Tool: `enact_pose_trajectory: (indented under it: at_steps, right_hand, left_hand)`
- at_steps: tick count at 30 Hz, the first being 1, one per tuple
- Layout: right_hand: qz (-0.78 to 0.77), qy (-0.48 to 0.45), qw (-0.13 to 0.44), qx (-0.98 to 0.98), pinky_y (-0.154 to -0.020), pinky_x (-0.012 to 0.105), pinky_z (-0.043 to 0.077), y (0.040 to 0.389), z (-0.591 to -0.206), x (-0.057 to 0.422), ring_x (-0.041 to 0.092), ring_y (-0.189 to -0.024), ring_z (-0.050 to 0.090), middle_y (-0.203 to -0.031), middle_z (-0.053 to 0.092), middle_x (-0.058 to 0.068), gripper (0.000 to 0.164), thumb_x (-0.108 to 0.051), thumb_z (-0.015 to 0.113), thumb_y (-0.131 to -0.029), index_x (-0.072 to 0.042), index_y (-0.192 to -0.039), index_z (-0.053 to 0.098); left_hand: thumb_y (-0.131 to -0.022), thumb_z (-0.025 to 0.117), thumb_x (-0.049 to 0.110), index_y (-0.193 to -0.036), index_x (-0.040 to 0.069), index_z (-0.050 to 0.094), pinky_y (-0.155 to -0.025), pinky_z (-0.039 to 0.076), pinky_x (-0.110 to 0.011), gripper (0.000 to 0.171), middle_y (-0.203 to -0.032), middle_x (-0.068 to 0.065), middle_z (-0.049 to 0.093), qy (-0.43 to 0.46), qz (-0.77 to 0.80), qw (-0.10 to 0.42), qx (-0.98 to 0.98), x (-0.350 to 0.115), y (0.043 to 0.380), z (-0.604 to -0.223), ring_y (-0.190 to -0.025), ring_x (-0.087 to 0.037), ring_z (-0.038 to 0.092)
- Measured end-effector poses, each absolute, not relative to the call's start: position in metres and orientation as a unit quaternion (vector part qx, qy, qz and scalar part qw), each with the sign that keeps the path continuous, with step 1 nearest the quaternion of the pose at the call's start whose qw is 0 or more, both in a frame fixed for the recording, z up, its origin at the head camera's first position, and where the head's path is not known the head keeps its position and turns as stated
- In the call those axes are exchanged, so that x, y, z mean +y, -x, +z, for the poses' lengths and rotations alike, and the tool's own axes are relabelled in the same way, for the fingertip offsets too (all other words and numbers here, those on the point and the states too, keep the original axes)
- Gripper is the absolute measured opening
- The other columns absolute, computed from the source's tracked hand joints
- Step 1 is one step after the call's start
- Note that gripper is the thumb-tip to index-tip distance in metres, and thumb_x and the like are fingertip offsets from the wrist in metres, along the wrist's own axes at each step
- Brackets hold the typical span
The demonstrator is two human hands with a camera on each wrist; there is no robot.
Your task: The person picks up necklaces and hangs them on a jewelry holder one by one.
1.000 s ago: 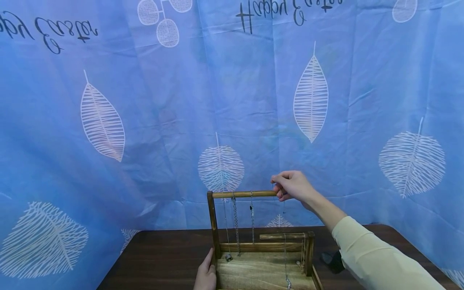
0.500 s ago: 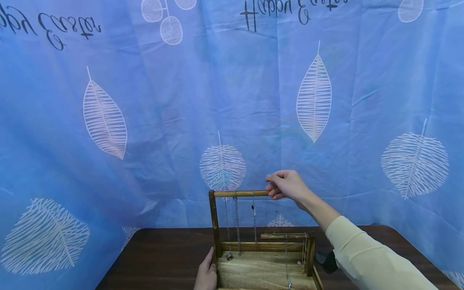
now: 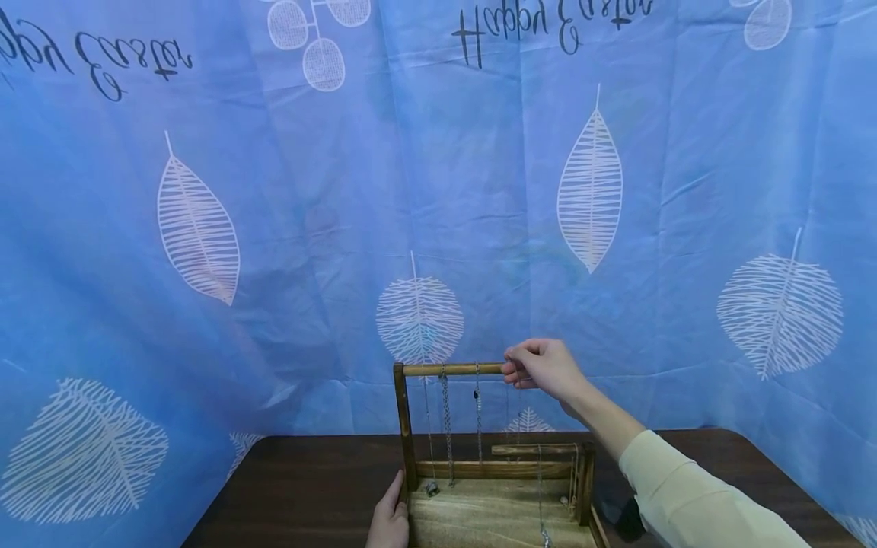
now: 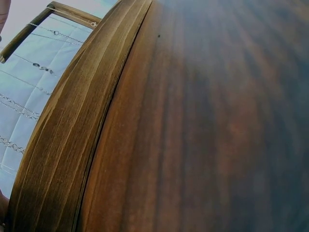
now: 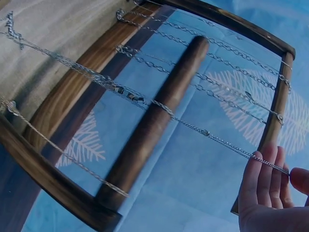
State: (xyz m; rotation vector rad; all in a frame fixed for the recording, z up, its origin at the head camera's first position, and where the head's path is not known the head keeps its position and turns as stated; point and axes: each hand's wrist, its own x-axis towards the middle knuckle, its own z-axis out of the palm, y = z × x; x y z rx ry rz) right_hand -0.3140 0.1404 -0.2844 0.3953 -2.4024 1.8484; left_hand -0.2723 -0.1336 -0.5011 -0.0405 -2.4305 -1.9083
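Note:
A wooden jewelry stand (image 3: 404,422) stands on the table with an upper bar, a shorter lower bar and a shallow tray. My left hand (image 3: 389,521) holds the tray's left side, its other fingers hidden. At the right end of the upper bar (image 3: 452,369), my right hand (image 3: 544,369) pinches a thin silver necklace (image 5: 222,141) between thumb and fingers. In the right wrist view the necklace runs taut from the hand past the lower bar (image 5: 159,116). Other chains (image 3: 446,418) hang from the upper bar to the left of the hand.
More necklaces (image 3: 540,487) hang from the lower bar at the right. A dark object (image 3: 629,521) lies on the dark wooden table (image 3: 315,487), partly behind the right sleeve. A blue patterned cloth (image 3: 308,228) hangs behind the table.
My right hand has shifted left along the upper bar, then dropped slightly, with the thin necklace in its fingers. The left hand has stayed on the stand.

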Motion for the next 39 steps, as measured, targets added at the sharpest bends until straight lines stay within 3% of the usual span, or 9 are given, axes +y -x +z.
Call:
enact_pose_trajectory:
  at_steps: [10,23,39]
  right_hand:
    - [0.609,-0.135,0.059,-0.779,-0.075,0.033,0.060,0.308,-0.310,0.136,0.028,-0.088,0.073,-0.088,0.074,0.009,0.027,-0.012,0.055,-0.103,0.008,-0.113,0.070]
    - [0.603,-0.108,0.069,-0.787,-0.070,0.032,0.059,0.308,-0.340,0.132,0.030,-0.089,0.072,-0.087,0.075,0.010,0.022,-0.009,0.057,-0.101,0.005,-0.107,0.073]
    - [0.592,-0.109,0.065,-0.796,-0.075,0.039,0.059,0.312,-0.342,0.136,0.028,-0.093,0.071,-0.094,0.075,0.011,0.024,-0.013,0.058,-0.102,0.004,-0.111,0.072]
  left_hand:
    - [-0.096,0.032,-0.016,-0.147,-0.024,0.019,-0.105,0.033,-0.068,0.053,-0.149,-0.048,0.018,0.021,-0.617,0.028,-0.786,-0.137,0.274,-0.501,-0.135,-0.063,0.021]
    - [-0.097,0.033,-0.015,-0.146,-0.024,0.021,-0.106,0.031,-0.068,0.052,-0.148,-0.047,0.019,0.004,-0.626,0.023,-0.780,-0.135,0.277,-0.505,-0.135,-0.063,0.019]
    - [-0.096,0.033,-0.016,-0.146,-0.025,0.021,-0.106,0.031,-0.067,0.052,-0.148,-0.047,0.019,0.007,-0.627,0.029,-0.779,-0.134,0.279,-0.504,-0.136,-0.062,0.017]
